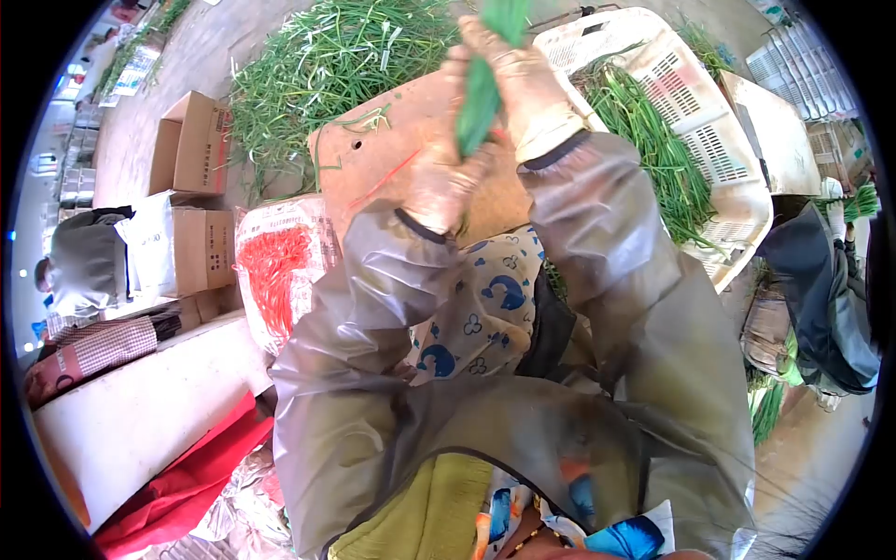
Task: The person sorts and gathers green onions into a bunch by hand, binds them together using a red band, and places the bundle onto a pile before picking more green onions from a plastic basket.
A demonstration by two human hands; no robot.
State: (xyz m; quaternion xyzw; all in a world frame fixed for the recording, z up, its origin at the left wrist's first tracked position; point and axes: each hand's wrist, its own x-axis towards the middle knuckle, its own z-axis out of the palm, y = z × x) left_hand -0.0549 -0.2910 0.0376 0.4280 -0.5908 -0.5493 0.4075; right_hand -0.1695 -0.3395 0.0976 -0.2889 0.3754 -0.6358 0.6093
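Note:
My right hand (523, 89), in a pale glove, is wrapped around a bunch of garlic chives (479, 107) and holds it upright over a wooden board (373, 131). My left hand (443, 187), also gloved and blurred by motion, closes around the lower end of the same bunch. A thin red tie (385, 179) sticks out beside my left hand; whether the fingers pinch it, I cannot tell. Translucent grey sleeves cover both arms. Left of the board, a bag holds many red ties (273, 266).
Loose greens form a large heap (345, 65) beyond the board. To the right stands a white plastic crate (728, 154) with more greens (644, 131). Cardboard boxes (201, 140) are at the left. A person in dark clothes (817, 271) is at the far right, another (89, 261) at far left.

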